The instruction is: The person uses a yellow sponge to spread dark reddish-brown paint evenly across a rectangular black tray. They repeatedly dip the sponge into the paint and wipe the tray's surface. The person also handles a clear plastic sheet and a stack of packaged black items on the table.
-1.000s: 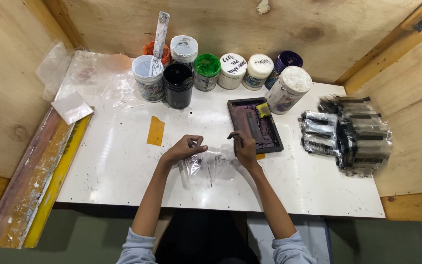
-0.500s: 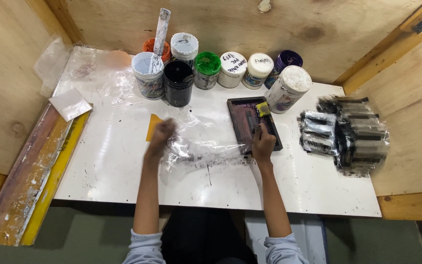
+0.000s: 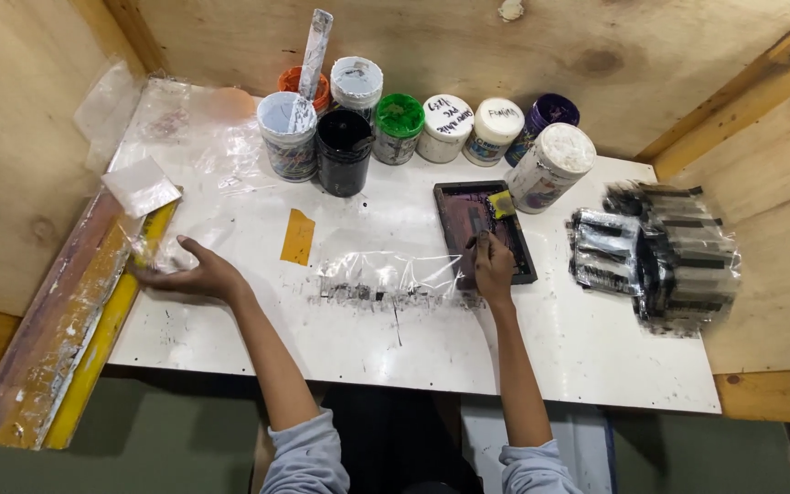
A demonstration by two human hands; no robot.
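two hands were apart: left hand [image 3: 196, 273] spread flat on the table [image 3: 258, 320], right hand [image 3: 494, 265] pinching a tool on the tray [image 3: 520, 259]; plastic sheet [image 3: 386, 274] looked flimsy (best pinched at an edge).

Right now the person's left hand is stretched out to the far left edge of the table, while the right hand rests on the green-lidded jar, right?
Not quite. In the head view the right hand rests on the dark tray, not the green-lidded jar. The left hand is indeed at the table's left edge.

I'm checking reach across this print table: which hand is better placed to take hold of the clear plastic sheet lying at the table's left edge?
Left. The left hand already lies at the clear plastic sheet by the left edge, while the right hand rests on the dark rectangular printing frame.
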